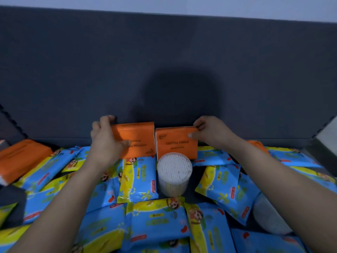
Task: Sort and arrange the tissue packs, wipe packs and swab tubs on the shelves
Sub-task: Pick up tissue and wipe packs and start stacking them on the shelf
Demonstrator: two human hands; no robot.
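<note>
Against the dark back panel (164,61) | left hand (104,141) grips left tissue pack (136,137) by its left end | right hand (209,132) pinches right tissue pack (176,146) at its upper right corner | both packs upright, side by side | swab tub (174,172) stands just before right tissue pack | wipe packs (138,179) lie scattered around | spare orange pack (20,159) lies far left

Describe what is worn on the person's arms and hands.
Nothing shows on either: the left hand and right hand are ungloved, with no rings seen. The left forearm and right forearm are bare to the frame's edge, with no sleeve, watch or band in view.
</note>
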